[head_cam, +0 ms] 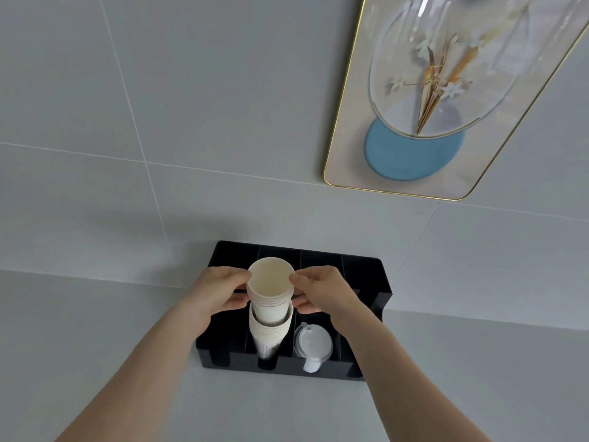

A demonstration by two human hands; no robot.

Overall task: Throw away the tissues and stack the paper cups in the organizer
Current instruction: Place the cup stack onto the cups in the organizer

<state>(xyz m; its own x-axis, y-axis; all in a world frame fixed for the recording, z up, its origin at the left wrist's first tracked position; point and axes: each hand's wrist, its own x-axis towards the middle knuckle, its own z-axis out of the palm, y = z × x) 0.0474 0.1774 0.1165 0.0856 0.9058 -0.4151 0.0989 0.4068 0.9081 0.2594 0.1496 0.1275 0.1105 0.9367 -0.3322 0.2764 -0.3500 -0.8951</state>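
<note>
Both hands, left hand (220,295) and right hand (322,293), grip clamped on a cup stack (270,290), nest it into the cups (269,333) already in the black organizer (379,282). Stacking looks nearly done; no tissues visible.

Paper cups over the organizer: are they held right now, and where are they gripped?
Yes. Both hands, left hand and right hand, pinch the upper stack of paper cups at opposite sides, near its rims.

a pale grey desk (318,409) carries one black organizer (379,282), set against the tiled wall (223,122) at the desk's back edge.
</note>
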